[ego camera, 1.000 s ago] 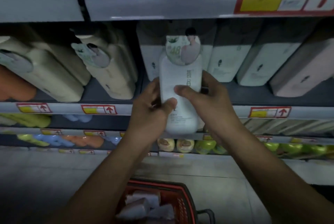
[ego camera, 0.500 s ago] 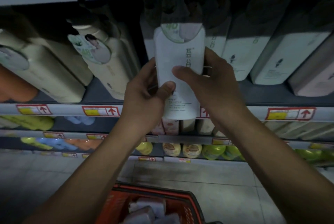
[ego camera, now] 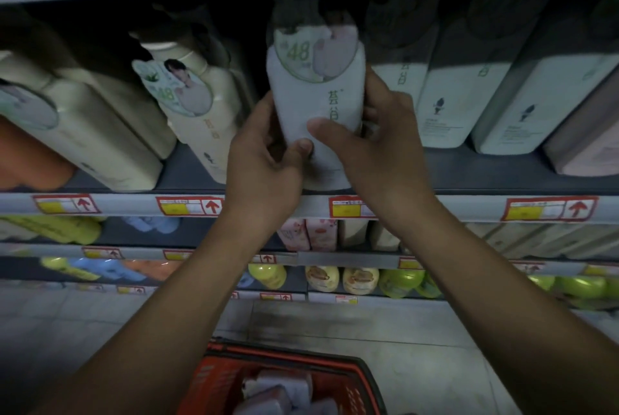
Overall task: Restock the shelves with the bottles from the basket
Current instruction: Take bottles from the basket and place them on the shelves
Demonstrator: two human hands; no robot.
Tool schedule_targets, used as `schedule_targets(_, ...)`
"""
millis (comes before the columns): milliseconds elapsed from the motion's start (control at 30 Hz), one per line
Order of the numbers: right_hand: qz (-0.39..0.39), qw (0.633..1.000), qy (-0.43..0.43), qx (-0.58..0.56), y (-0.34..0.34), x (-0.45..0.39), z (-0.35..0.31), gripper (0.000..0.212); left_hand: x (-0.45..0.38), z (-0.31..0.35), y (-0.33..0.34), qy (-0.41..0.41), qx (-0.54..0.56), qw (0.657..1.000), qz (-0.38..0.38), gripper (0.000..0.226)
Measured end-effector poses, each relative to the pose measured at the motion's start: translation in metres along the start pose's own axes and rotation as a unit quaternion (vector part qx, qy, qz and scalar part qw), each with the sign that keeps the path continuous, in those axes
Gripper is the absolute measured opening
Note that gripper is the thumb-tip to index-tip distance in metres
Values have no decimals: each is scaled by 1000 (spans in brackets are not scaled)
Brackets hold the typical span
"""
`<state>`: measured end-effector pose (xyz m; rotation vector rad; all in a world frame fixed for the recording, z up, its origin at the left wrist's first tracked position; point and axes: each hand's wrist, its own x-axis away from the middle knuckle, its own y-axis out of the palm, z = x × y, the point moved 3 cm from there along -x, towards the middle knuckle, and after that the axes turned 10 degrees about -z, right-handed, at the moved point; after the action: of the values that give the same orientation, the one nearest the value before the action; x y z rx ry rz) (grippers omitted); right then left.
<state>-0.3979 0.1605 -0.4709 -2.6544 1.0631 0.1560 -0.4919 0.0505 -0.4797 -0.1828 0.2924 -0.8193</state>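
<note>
We face a tall run of store shelves; the main shelf (ego camera: 469, 176) carries large bottles standing in rows, cream ones (ego camera: 100, 133) to the left of our hands and white ones (ego camera: 449, 99) to the right, with a pinkish bottle (ego camera: 589, 143) at the far right edge. Red-and-yellow price tags (ego camera: 189, 206) line the shelf's front rail. Lower shelves hold smaller goods, among them green bottles (ego camera: 398, 282) and pale yellow ones (ego camera: 323, 277).

Down at our feet, the red basket (ego camera: 355, 377) sits on the tiled floor (ego camera: 418, 341) with a few pale bottles (ego camera: 278, 391) lying inside it.

Between the two shelf rows we hold a white bottle (ego camera: 315, 96) upright, its base at or just above the shelf surface; we cannot tell whether it touches. A round sticker reading 48 sits on its upper front. Our left hand (ego camera: 264, 170) holds the grip low on the bottle's left side, thumb pressed to the front. Our right hand (ego camera: 385, 146) wraps the right side, thumb laid across the front, fingers curled behind.
</note>
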Motion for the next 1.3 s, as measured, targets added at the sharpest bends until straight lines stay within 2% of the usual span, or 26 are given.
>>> schedule_targets(167, 49, 999, -9, 3, -1, 14, 11, 61, 6, -10, 7, 25, -57, 997, 52, 58)
schedule_targets(267, 57, 996, 1, 70, -1, 16, 16, 67, 15, -8, 16, 27, -63, 992, 102, 56)
schedule_targets(333, 50, 991, 24, 122, 1, 20, 22, 68, 24, -11, 23, 9, -46, 994, 102, 60)
schedule_targets(500, 59, 988, 35, 140, 1, 22, 34, 49, 25, -30, 30, -37, -52, 991, 120, 65)
schedule_targets(700, 65, 992, 18, 107, 3, 18, 36, 33, 21, -31, 31, -19, -58, 989, 138, 64)
schedule_targets(1033, 94, 992, 2, 81, 12, 20, 43, 34, 20, -29, 34, -16, -83, 984, 158, 64)
schedule_targets(1300, 105, 994, 28, 33, 18, 22, 47, 37, 22, -26, 37, -6, -84, 982, 166, 59)
